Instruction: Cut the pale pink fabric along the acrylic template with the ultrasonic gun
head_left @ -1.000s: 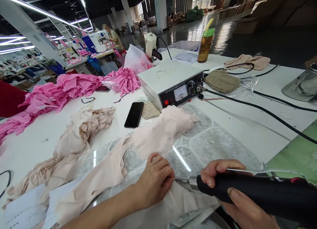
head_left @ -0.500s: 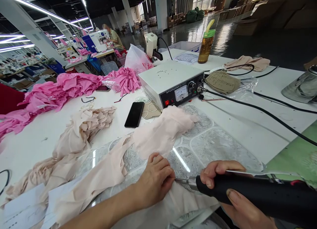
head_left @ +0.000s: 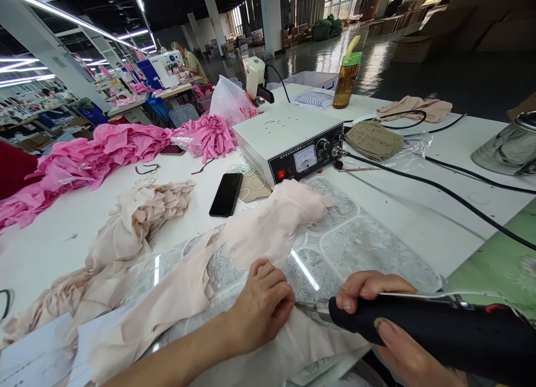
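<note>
room between mat (head_left: pixel 371 244) and black cable (head_left: pixel 439 187); control box (head_left: pixel 287 138) blocks ahead

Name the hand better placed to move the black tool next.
Probably the right hand: it grips the black tool, while the left hand holds the pale cloth beside the metal tip.

Left hand (head_left: pixel 266 297) hides tip of black handheld tool (head_left: pixel 439 328). Tool's rear, glass jar (head_left: pixel 500 149) cut off at right edge. Control box (head_left: pixel 285 127) fine lettering too small to read.
</note>
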`<state>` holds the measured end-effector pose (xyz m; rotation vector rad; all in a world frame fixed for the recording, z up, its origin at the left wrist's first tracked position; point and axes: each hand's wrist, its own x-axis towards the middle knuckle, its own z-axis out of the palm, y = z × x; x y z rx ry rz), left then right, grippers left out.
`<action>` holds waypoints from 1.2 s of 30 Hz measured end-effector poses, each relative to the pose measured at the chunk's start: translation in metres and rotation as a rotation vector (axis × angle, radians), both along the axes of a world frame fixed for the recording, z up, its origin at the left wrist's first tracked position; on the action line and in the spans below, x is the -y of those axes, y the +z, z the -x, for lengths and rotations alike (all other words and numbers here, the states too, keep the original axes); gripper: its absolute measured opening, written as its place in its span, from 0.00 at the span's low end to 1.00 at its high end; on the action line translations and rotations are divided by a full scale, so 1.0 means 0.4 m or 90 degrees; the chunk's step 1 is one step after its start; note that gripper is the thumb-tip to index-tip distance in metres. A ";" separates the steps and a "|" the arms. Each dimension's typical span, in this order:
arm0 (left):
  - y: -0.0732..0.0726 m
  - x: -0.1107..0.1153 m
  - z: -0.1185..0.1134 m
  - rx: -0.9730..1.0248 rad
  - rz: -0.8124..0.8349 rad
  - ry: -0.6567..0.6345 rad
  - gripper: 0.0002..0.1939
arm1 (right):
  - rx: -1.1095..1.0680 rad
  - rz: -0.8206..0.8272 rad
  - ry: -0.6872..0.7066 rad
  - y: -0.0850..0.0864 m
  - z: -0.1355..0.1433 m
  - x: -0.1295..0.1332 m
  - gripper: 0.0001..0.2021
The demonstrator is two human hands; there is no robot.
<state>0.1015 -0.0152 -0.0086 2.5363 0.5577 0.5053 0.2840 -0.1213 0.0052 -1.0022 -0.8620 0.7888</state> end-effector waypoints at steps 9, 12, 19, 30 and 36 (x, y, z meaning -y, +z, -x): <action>-0.002 -0.003 0.001 -0.012 -0.013 0.002 0.10 | 0.039 -0.009 -0.029 0.011 0.022 0.001 0.04; -0.005 -0.003 0.000 -0.019 -0.022 0.002 0.10 | 0.033 -0.013 -0.033 0.005 0.015 -0.003 0.04; 0.014 -0.003 0.020 -0.015 -0.014 0.009 0.04 | 0.023 0.001 -0.017 -0.007 -0.041 0.013 0.04; 0.031 0.049 0.121 -0.194 -0.148 -0.115 0.17 | -0.089 0.031 -0.114 -0.079 -0.098 0.064 0.06; 0.035 0.067 0.164 -0.274 -0.139 -0.082 0.24 | -0.086 0.039 -0.158 -0.119 -0.143 0.079 0.07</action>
